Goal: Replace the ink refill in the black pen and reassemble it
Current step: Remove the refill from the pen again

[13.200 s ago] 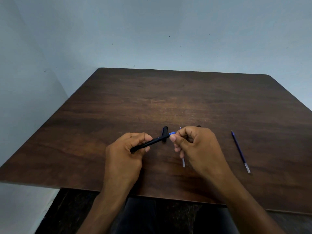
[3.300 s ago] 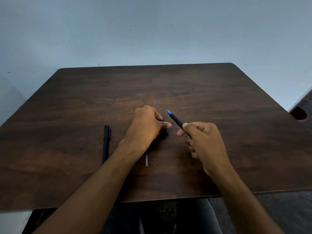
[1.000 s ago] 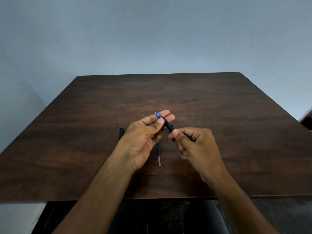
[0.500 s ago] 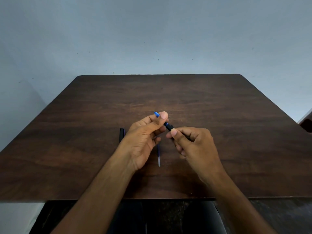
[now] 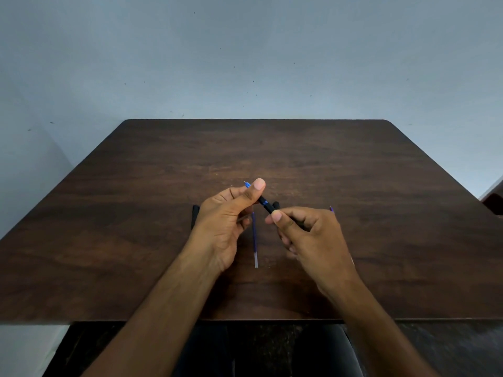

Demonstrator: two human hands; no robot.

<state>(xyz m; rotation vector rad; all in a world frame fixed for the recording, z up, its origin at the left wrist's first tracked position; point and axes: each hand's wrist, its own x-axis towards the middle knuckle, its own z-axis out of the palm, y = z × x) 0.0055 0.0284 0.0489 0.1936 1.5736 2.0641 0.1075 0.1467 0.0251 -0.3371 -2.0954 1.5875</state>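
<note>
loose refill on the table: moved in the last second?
No. The loose refill lies on the table between both hands, same spot relative to the near edge.

1. The black pen shows only a short stretch between the two hands; the right hand covers its rear part.
2. The left hand hides most of the pen's blue tip.
3. A dark item lies behind the left hand, mostly covered; what it is cannot be told.
4. The loose refill has its far end hidden by the left hand.
5. A small purple point peeks over the right hand, too small to identify.
6. The tabletop is cut off at its right edge.
</note>
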